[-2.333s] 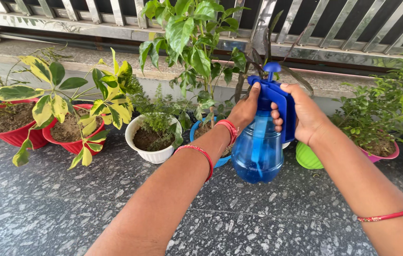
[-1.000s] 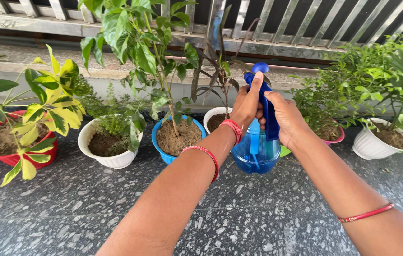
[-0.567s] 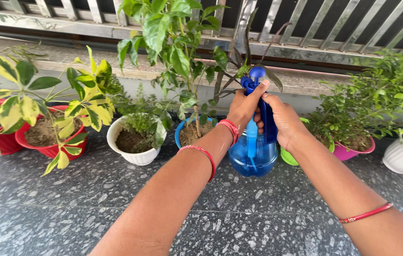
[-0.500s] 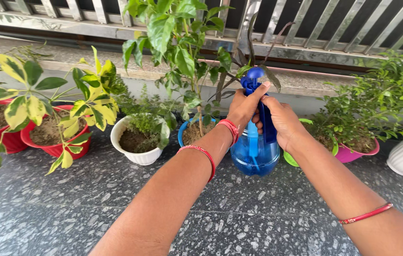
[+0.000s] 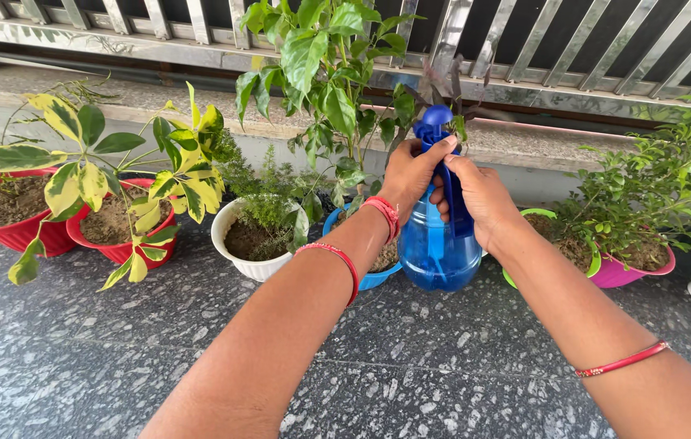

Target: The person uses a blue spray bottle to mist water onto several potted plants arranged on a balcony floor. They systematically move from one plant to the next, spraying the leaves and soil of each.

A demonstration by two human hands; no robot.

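Both hands on blue spray bottle [image 5: 441, 248] above floor: left hand [image 5: 410, 175] clamped on pump top, right hand [image 5: 475, 195] clamped on handle; potted plants behind

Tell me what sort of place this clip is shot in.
Probably a home balcony or terrace garden: potted plants such as the white pot stand in a row on a speckled stone floor below a metal railing, and both hands hold a blue spray bottle.
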